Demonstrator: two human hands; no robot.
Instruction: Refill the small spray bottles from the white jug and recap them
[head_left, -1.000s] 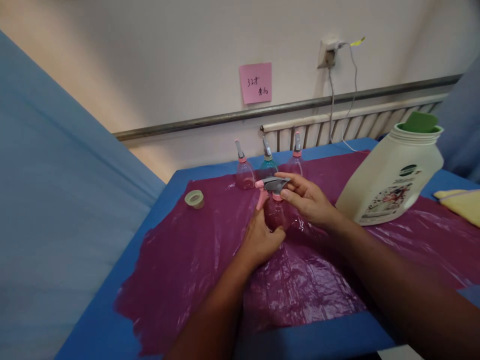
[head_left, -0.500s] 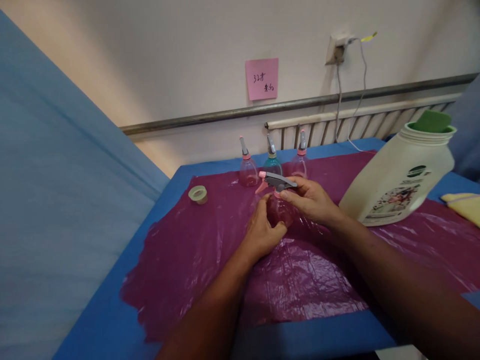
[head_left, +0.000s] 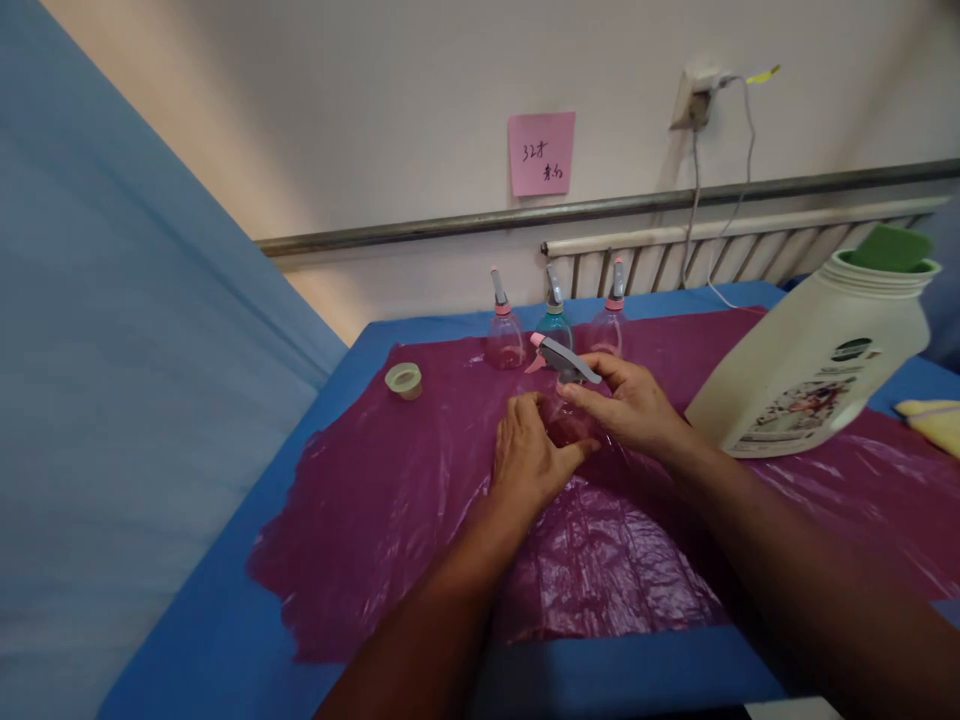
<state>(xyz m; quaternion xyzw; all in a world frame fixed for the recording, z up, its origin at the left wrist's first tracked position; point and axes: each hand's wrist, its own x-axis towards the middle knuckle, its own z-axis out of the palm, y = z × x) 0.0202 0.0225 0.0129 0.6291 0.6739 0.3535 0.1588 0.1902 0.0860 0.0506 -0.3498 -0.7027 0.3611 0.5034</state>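
A small clear pink spray bottle [head_left: 564,420] stands on the magenta plastic sheet [head_left: 390,510] in the middle of the table. My left hand [head_left: 529,460] is wrapped round its round body. My right hand [head_left: 634,405] pinches the grey and pink trigger head [head_left: 562,358] on top of the bottle. Most of the bottle's body is hidden between my two hands.
Three more small spray bottles [head_left: 555,320] stand in a row at the back. A roll of tape [head_left: 403,379] lies to the left. A large white jug [head_left: 821,365] with a green cap stands at the right, a yellow cloth [head_left: 930,422] beyond it. Blue fabric rises at the left.
The trigger head has turned a little, its nozzle swinging to the right under my right fingers. My left hand has closed further round the bottle. The view has shifted slightly left.
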